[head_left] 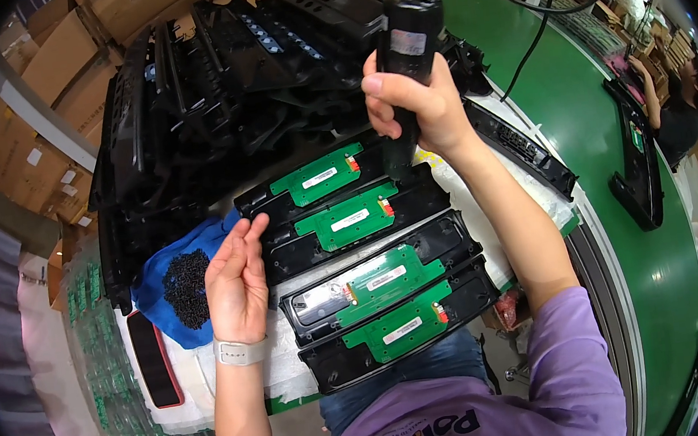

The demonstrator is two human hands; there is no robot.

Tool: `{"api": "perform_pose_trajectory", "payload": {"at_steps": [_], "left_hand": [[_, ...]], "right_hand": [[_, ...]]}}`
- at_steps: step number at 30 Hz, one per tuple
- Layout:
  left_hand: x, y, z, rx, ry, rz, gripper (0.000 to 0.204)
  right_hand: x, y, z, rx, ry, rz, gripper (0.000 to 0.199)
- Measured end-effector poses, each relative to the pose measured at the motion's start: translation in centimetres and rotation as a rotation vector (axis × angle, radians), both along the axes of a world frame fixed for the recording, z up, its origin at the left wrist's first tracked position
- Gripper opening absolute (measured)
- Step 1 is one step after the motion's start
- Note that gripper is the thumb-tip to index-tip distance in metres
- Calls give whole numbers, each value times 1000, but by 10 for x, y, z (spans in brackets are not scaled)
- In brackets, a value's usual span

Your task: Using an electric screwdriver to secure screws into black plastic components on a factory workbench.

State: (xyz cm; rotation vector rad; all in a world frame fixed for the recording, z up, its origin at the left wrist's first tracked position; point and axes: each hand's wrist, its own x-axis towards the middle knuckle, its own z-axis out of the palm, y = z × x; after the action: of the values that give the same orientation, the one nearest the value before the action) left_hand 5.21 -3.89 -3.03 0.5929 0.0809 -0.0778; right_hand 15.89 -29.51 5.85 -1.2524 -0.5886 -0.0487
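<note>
My right hand (420, 101) grips a black electric screwdriver (407, 46) that hangs from a cable, its tip down over the far black plastic panel (274, 193). Several long black panels lie side by side in front of me, each carrying a green circuit board (350, 217). My left hand (236, 281), with a pale wristband, lies flat and open at the left ends of the panels, fingers touching the second one. Just left of it a heap of small black screws (186, 288) sits on a blue cloth (151, 281).
A tall pile of black plastic panels (216, 87) fills the back of the bench. Stacks of green boards (106, 371) and a dark phone (153, 358) lie at the left. A green conveyor belt (603, 123) runs on the right, carrying a black part (638, 179); another person (678, 111) works beyond it.
</note>
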Motion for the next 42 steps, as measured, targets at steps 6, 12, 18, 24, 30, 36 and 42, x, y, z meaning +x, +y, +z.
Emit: {"api": "perform_pose_trajectory", "payload": {"at_steps": [6,12,18,24,30,36,42], "left_hand": [[1,-21,12,194,131,26,25],[0,-25,11,400,66,-7,22],[-8,-26,18,487,14,-117,15],[-19,-52,30,633,-98,-167,13],[-21,-54,28,657,-98,-292,7],[-22,-54,20,690,-128,-228,13],[-25,-53,18,707,-140,-194,10]], "right_hand": [[2,2,-2,-71,-13,20,18],[-3,2,-1,-143,-71,-6,19],[-10,-1,2,8,-67,40,18],[-33,1,10,431,-34,331,30],[-52,15,12,606,11,379,28],[-56,18,11,554,-20,366,29],[-61,20,9,566,5,395,28]]}}
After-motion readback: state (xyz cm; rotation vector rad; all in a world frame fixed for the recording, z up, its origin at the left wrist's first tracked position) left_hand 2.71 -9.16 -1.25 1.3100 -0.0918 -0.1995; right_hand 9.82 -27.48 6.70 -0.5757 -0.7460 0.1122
